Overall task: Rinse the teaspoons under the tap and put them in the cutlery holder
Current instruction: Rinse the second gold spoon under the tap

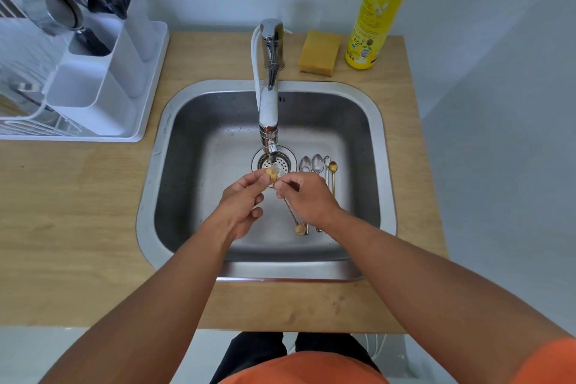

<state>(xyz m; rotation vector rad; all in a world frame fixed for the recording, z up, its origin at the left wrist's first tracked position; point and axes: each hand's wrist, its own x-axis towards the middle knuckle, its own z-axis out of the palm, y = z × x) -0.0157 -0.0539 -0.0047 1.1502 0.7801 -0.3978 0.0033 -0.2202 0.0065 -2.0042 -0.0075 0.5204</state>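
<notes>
gold teaspoon [273,175] under the running tap [268,109], pinched between both hands.

its bowl sits in the stream just over the drain [274,162]; the handle runs back toward the person and slightly right, ending in a small knob low in the sink [174,184]. the right hand [307,196] is closed on the handle just behind the bowl, the left hand [241,196] has fingertips pressed to the bowl itself. four more spoons [318,164] lie side by side just right of the drain. the cutlery holder [93,87] stands well off to the left, so the left hand looks the nearer one to carry it over.
</notes>
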